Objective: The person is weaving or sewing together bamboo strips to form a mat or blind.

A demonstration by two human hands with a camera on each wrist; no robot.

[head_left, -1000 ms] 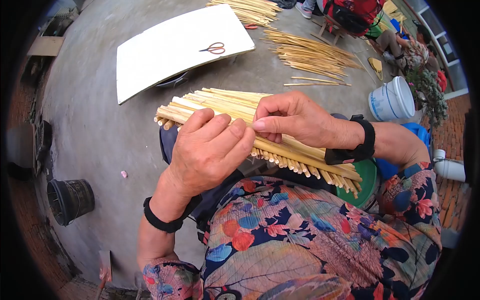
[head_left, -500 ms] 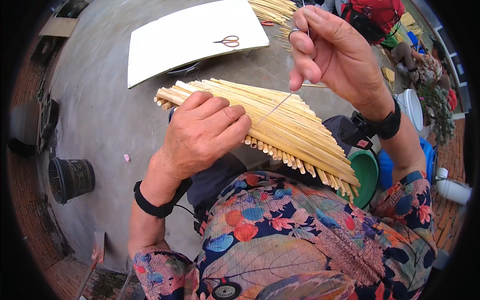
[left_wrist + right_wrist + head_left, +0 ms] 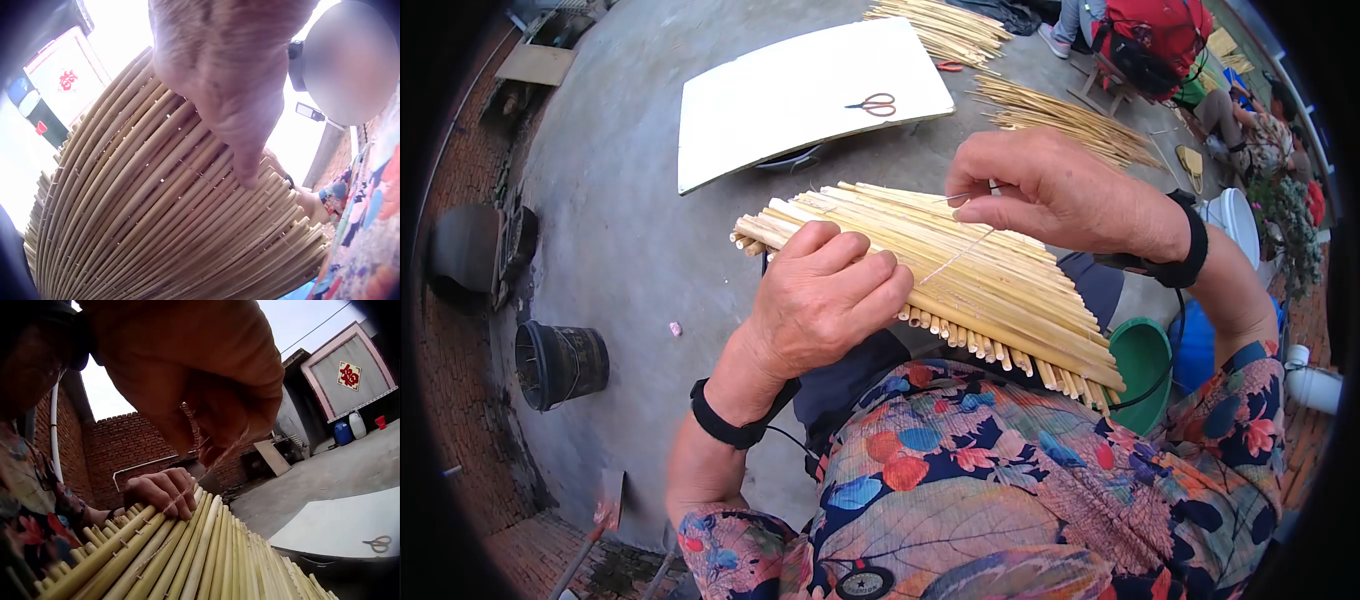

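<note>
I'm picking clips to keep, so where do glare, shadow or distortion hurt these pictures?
Head view: white board looks washed out, its edges apparently bowed by the lens; left wrist: background largely overexposed, stalks seemingly curved too; right wrist: right hand in deep shadow.

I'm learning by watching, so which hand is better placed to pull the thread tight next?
Probably the right hand: raised above the stalks, it already holds the thread, while the left hand is busy gripping the stalks.

One stalk mat (image 3: 1000, 300), one thread (image 3: 958, 257), one white board (image 3: 810, 95) and two wristbands (image 3: 722, 425) are visible.
</note>
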